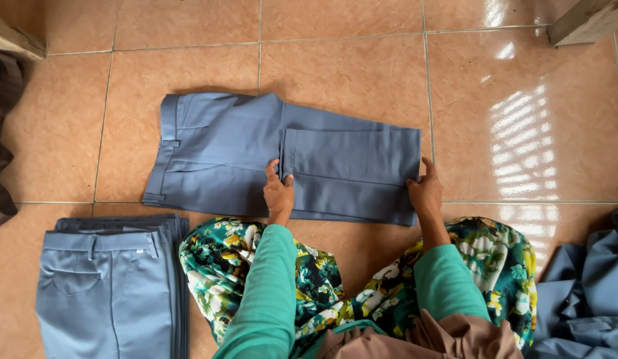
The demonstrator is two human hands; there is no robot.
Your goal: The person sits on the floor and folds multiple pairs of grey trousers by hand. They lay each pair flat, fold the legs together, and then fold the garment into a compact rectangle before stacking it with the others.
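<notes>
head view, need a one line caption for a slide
Seated on a tiled floor, left hand and right hand grip the folded-over leg of blue-grey trousers, beside a folded stack.

One pair of blue-grey cotton trousers [255, 156] lies folded on the floor. One stack of folded blue-grey trousers [113, 286] beside it. One loose heap of blue-grey cloth [588, 292], count unclear.
</notes>
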